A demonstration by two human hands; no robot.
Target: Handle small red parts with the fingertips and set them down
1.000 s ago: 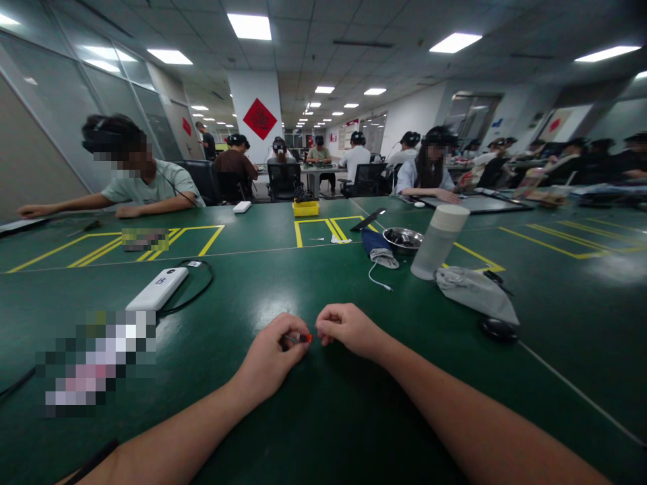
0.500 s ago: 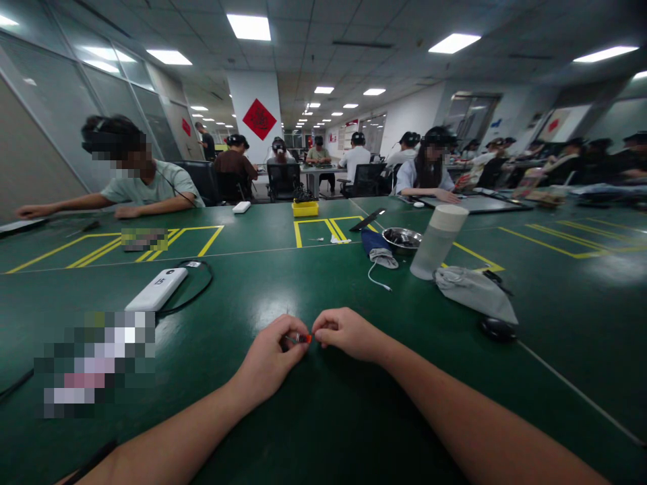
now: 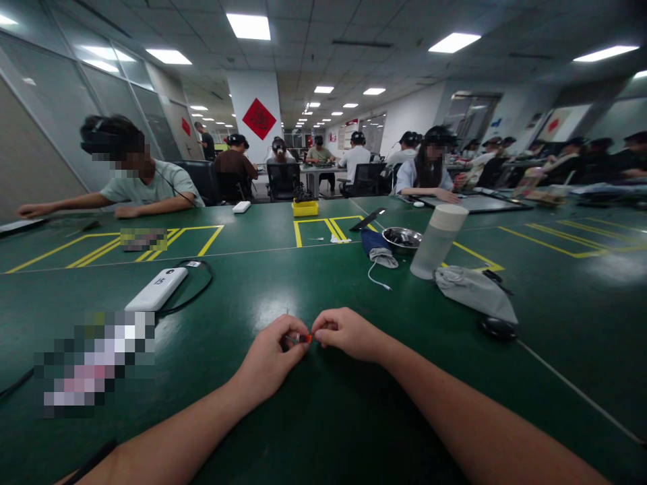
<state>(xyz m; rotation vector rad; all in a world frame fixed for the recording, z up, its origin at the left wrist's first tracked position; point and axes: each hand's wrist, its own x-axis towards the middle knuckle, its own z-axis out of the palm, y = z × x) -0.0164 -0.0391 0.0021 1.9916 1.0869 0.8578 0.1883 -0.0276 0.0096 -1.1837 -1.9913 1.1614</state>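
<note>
Just above the green table (image 3: 212,357), my left hand (image 3: 273,353) is closed in a pinch around a small item with an orange end (image 3: 309,339). A bit of something clear or metallic shows between its thumb and fingers; the rest is covered by the hand, so its kind is unclear. My right hand (image 3: 346,333) is closed too, thumb against bent fingers, its tips right beside the orange end. Whether the right fingertips grip a part of it cannot be made out.
On the left lie a white power bank (image 3: 158,289) and its black cable. To the right are a frosted bottle (image 3: 439,242), a grey pouch (image 3: 475,291), a black mouse (image 3: 497,329) and a steel bowl (image 3: 402,238). A yellow bin (image 3: 306,208) stands farther back. People sit across the table.
</note>
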